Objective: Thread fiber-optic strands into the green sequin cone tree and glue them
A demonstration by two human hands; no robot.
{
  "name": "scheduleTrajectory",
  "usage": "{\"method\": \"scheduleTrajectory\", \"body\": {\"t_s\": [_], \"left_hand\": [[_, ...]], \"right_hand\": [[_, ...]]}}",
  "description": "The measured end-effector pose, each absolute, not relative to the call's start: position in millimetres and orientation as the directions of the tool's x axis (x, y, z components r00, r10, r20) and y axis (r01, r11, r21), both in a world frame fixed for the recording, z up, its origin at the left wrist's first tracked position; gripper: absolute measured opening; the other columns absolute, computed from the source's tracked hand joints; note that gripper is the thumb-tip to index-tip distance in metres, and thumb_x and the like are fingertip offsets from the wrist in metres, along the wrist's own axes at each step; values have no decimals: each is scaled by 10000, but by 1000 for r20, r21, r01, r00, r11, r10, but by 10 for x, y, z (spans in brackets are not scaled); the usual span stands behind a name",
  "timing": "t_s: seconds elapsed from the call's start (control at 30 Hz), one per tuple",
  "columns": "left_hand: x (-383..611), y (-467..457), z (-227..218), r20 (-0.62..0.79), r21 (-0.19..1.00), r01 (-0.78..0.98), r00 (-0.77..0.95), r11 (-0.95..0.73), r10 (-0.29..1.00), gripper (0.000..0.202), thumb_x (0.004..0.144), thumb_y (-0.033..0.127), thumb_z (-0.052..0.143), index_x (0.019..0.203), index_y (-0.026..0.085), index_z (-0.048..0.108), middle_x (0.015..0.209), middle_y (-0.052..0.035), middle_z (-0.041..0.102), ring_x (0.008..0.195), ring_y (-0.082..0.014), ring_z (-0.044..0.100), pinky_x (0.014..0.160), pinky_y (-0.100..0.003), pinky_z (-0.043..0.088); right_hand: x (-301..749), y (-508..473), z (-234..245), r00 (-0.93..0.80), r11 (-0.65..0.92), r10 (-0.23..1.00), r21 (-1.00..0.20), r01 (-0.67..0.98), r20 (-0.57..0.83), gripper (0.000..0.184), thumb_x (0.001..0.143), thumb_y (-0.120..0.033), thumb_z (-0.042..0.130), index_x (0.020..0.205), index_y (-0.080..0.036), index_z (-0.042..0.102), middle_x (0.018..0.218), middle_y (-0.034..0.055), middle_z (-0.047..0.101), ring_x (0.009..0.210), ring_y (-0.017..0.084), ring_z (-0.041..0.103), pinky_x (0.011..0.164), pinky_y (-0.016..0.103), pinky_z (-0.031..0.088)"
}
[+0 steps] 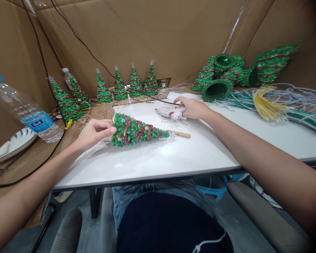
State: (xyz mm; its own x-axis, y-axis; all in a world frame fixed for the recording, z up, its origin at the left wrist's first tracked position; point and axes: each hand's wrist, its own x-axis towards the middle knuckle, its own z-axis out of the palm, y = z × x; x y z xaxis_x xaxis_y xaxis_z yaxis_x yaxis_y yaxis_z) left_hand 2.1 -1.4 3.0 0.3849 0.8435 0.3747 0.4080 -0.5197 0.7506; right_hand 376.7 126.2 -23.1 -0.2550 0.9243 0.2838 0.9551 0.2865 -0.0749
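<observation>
My left hand pinches the wide base of a small decorated Christmas tree between thumb and fingers. The tree lies on its side just at the white table, its star tip pointing right. Green tinsel, red garland and small ornaments cover it. A thin wooden stick lies by the tip. Farther back, my right hand is closed around the rear of a white glue gun, whose nozzle points left. The hand hides part of the gun's handle.
Several finished-looking trees stand along the cardboard wall. Hollow green tree cones are piled at back right, beside bundled wires. A black cable hangs across the left. A water bottle and a plate sit left.
</observation>
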Motion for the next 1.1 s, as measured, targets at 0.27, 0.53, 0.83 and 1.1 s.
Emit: {"method": "scheduleTrajectory", "body": {"t_s": [0.27,0.53,0.83,1.1], "left_hand": [[14,-3,16,358,785,347,423,-513,833,373,739,457,681,531,148,651,585,-13,500,586,-120,433,598,-257,386],[11,5,14,348,792,349,417,-502,840,408,723,489,687,510,146,629,577,-8,475,576,-118,419,600,-263,386],[11,-2,14,374,764,377,403,-524,835,436,723,506,677,486,146,613,555,-15,482,555,-118,433,547,-251,375],[10,-5,13,378,760,377,405,-529,832,427,727,487,683,484,143,614,555,-21,502,560,-121,456,538,-247,370]], "right_hand": [[3803,1312,-252,-283,318,924,-109,942,257,552,591,-193,588,1138,-241,533,1003,59,664,892,261,613,676,302,435],[3803,1317,-255,-277,308,932,-109,945,235,532,555,-160,576,1080,-236,533,1005,64,659,907,274,613,672,309,448],[3774,1282,-237,-266,296,942,-137,945,202,553,555,-144,548,1103,-212,512,1018,88,639,905,274,610,689,316,453],[3753,1262,-229,-249,281,949,-159,946,195,575,549,-131,553,1118,-204,510,1051,96,640,930,276,614,729,320,466]]}}
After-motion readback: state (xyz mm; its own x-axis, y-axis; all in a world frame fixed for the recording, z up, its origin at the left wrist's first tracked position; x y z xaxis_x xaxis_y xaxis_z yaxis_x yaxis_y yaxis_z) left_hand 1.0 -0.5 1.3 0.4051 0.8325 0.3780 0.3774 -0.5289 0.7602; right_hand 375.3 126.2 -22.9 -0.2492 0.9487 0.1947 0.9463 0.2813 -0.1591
